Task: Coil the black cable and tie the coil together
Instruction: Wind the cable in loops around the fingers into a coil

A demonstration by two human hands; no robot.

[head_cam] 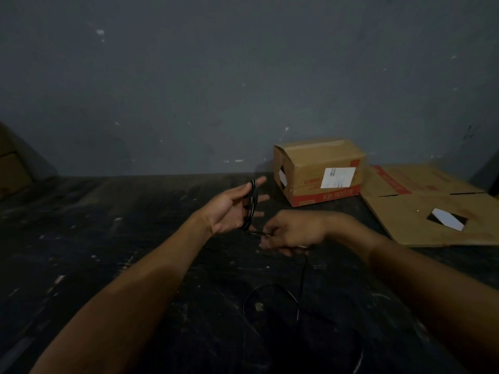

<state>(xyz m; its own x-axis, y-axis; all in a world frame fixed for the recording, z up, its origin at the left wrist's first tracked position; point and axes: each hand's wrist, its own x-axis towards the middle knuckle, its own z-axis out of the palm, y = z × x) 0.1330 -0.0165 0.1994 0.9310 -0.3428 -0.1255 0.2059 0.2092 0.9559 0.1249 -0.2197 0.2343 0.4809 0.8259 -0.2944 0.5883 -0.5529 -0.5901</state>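
Centre frame: left hand palm-up, fingers spread, several loops of thin black cable wound across them. Right hand just beside, pinching the strand. Slack hangs down to table, curling at lower centre. Box upper right.

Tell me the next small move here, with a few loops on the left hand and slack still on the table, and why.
Probably bring the right hand up and over the open left hand to lay one more loop. The black cable already wraps that hand in several turns, the right hand pinches the strand just below them, and loose slack still trails across the dark table, so tying looks premature.
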